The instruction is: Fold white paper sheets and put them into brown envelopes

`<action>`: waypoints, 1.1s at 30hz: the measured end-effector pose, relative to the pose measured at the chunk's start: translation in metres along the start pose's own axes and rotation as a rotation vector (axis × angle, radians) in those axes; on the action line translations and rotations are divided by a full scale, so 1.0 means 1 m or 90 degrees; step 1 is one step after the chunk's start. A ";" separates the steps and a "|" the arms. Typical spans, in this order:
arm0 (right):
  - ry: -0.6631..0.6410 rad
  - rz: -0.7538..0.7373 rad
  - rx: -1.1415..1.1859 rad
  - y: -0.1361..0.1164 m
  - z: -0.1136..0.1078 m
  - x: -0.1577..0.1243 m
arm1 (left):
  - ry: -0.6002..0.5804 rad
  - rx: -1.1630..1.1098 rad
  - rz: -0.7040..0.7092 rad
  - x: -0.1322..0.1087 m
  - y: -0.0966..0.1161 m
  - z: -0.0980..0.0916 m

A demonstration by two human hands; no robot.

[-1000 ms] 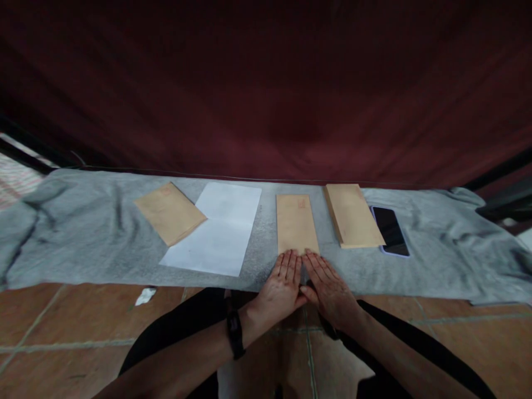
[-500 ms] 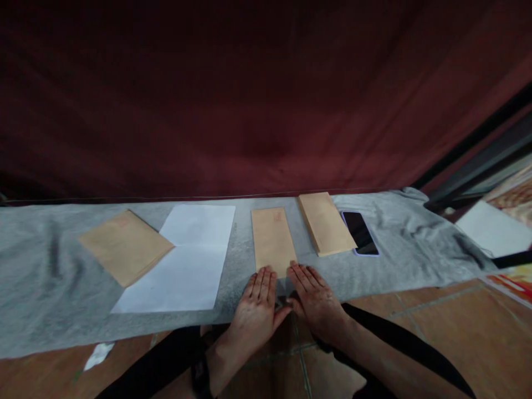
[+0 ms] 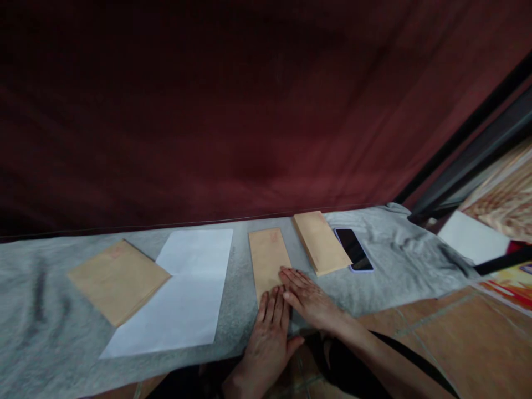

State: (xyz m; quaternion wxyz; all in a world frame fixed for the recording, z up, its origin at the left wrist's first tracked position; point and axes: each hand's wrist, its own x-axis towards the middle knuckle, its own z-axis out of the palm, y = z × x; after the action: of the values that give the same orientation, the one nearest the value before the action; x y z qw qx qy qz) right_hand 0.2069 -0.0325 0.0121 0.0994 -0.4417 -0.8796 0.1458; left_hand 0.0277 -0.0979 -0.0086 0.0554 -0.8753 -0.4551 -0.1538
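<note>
A brown paper envelope (image 3: 269, 257) with a small red print lies upright before me on the grey cloth. My left hand (image 3: 270, 338) rests flat on its near end, fingers stretched out, covering that edge. Just right of it, my right hand (image 3: 310, 299) lies flat with its fingertips on the envelope's right side. Both palms face down, and I see nothing gripped in either. A stack of brown envelopes (image 3: 322, 244) sits to the right, near my right hand. Over on the left, more brown envelopes (image 3: 118, 280) overlap white sheets of paper (image 3: 189, 299).
A phone (image 3: 354, 249) with a pale purple edge lies partly under the right envelope stack. The grey cloth (image 3: 399, 255) covers a narrow surface, wrinkled at the right. Behind hangs a dark red curtain (image 3: 249, 122). Below is a tiled floor (image 3: 490, 338).
My right hand has moved up and left over the envelope, closer to my left hand. Everything on the cloth appears lower because the view has tilted up.
</note>
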 end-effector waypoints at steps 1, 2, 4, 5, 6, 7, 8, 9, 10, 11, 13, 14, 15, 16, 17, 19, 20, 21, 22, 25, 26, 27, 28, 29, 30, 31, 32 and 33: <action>0.012 0.007 -0.015 0.002 0.003 0.006 | 0.002 0.007 0.003 0.001 0.001 0.001; 0.023 0.014 -0.032 0.005 0.005 0.013 | 0.003 0.013 0.006 0.001 0.001 0.002; 0.043 0.036 -0.062 0.009 0.010 0.027 | 0.009 0.021 0.006 0.003 0.001 0.004; 0.053 0.050 -0.072 0.012 0.012 0.035 | 0.011 0.022 0.001 0.003 0.002 0.005; 0.065 0.063 -0.079 0.014 0.015 0.042 | 0.014 0.019 -0.006 0.004 0.002 0.006; 0.077 0.075 -0.086 0.016 0.017 0.049 | 0.015 0.015 -0.012 0.004 0.002 0.007; 0.089 0.085 -0.095 0.017 0.019 0.056 | 0.017 0.011 -0.017 0.004 0.002 0.008; 0.103 0.092 -0.104 0.019 0.021 0.063 | 0.019 0.009 -0.019 0.003 0.002 0.009; 0.118 0.100 -0.114 0.021 0.022 0.070 | 0.022 0.009 -0.019 0.003 0.002 0.010; 0.132 0.106 -0.123 0.022 0.023 0.076 | 0.026 0.012 -0.017 0.002 0.002 0.010; 0.156 0.118 -0.135 0.024 0.025 0.087 | 0.037 0.020 -0.012 0.001 0.002 0.012; 0.167 0.127 -0.139 0.024 0.027 0.092 | 0.043 0.024 -0.008 0.000 0.001 0.013; 0.178 0.137 -0.141 0.024 0.028 0.097 | 0.048 0.028 -0.005 0.000 0.001 0.013; 0.187 0.149 -0.142 0.024 0.029 0.101 | 0.052 0.030 -0.002 0.000 0.000 0.014; 0.196 0.161 -0.143 0.024 0.030 0.104 | 0.055 0.032 0.001 0.000 0.000 0.014; 0.206 0.179 -0.144 0.022 0.033 0.106 | 0.059 0.035 0.007 -0.001 -0.002 0.016; 0.206 0.184 -0.144 0.022 0.034 0.106 | 0.061 0.037 0.010 -0.001 -0.003 0.017; 0.204 0.184 -0.143 0.021 0.035 0.104 | 0.063 0.038 0.013 -0.001 -0.004 0.018; 0.201 0.182 -0.142 0.020 0.036 0.101 | 0.065 0.040 0.016 -0.001 -0.004 0.019; 0.184 0.160 -0.137 0.020 0.037 0.089 | 0.067 0.040 0.024 -0.002 -0.006 0.020; 0.176 0.151 -0.136 0.020 0.037 0.084 | 0.067 0.038 0.024 -0.002 -0.006 0.020; 0.167 0.143 -0.134 0.020 0.037 0.080 | 0.065 0.035 0.023 -0.002 -0.006 0.020; 0.156 0.136 -0.134 0.021 0.036 0.075 | 0.063 0.033 0.021 -0.002 -0.006 0.019; 0.145 0.129 -0.134 0.021 0.036 0.071 | 0.060 0.031 0.018 -0.002 -0.006 0.018; 0.135 0.124 -0.135 0.021 0.035 0.068 | 0.056 0.030 0.016 -0.002 -0.005 0.017; 0.126 0.119 -0.136 0.021 0.035 0.065 | 0.052 0.029 0.015 -0.002 -0.005 0.016; 0.120 0.116 -0.139 0.020 0.034 0.062 | 0.049 0.030 0.016 -0.002 -0.005 0.015; 0.116 0.114 -0.140 0.020 0.034 0.059 | 0.048 0.032 0.016 -0.002 -0.004 0.014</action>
State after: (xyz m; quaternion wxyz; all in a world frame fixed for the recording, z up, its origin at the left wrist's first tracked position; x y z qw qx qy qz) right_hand 0.1765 0.0207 -0.0237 0.1159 -0.5379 -0.8349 0.0161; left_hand 0.0261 -0.0935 -0.0230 0.0962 -0.8729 -0.4452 -0.1746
